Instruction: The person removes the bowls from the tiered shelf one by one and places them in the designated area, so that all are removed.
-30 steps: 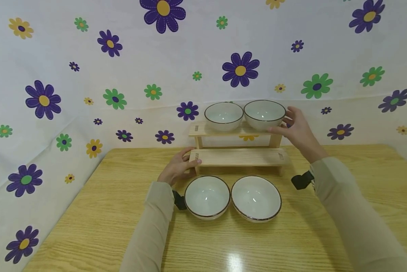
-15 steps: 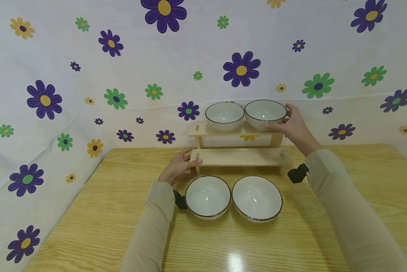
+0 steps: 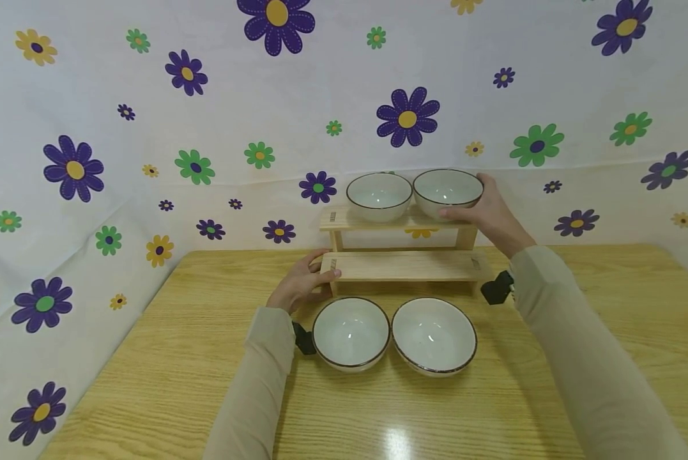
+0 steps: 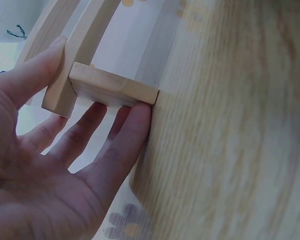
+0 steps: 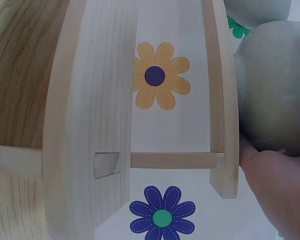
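Note:
A two-tier wooden rack point(image 3: 401, 265) stands at the back of the table. My left hand point(image 3: 300, 281) holds the left end of its lower tier; in the left wrist view the thumb point(image 4: 52, 57) lies on the board and the fingers touch the rack's leg. Two white bowls with dark rims, a left one point(image 3: 379, 191) and a right one point(image 3: 447, 188), sit side by side on the upper tier. My right hand point(image 3: 496, 214) grips the right bowl, thumb across its front and fingers at its far right side. Part of this hand shows beside the bowl point(image 5: 275, 90) in the right wrist view.
Two more white bowls, a left one point(image 3: 351, 333) and a right one point(image 3: 434, 335), stand side by side on the wooden table point(image 3: 206, 358) in front of the rack. Behind the rack hangs a white cloth point(image 3: 217, 115) with printed flowers.
My right hand has moved a little left and closer round the right upper bowl, its thumb sliding left across the front. The bowls and my left hand stay in place.

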Available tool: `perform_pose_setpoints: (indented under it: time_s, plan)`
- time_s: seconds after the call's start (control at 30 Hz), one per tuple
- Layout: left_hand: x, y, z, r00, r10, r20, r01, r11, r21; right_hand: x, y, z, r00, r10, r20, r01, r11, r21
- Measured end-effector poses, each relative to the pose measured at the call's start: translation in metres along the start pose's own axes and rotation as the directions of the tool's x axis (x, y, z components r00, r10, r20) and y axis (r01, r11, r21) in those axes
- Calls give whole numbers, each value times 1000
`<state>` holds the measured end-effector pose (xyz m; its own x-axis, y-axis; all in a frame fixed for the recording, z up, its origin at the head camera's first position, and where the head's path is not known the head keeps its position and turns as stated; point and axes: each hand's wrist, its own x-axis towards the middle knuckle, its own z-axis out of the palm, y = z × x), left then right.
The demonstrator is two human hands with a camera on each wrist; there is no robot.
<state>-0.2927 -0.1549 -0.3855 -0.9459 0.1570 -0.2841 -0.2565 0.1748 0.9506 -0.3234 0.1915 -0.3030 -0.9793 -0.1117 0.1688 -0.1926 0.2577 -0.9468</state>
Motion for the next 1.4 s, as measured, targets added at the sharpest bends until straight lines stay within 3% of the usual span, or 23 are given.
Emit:
perform_pose_setpoints:
  time_s: [0.2,0.63,1.0,1.4]
  plan:
    - [-1,1,0,1000,-3,1,3,1000,-1,1,-1,0,1000,5,-2,-5,1000,-15]
    - [-1,-1,-3,1000,-4,1,4,1000,25,-9,6,2,994,-49,-103,46,998,-37]
    - [0,-1,-3,1000,-1,3,1,999,39,-24,5,-6,994,-58,-89,52,996,-71]
    - [2,-1,-2,1000,-1,6,1,1000,28,-40,6,-12,992,-79,-94,75,996,-43]
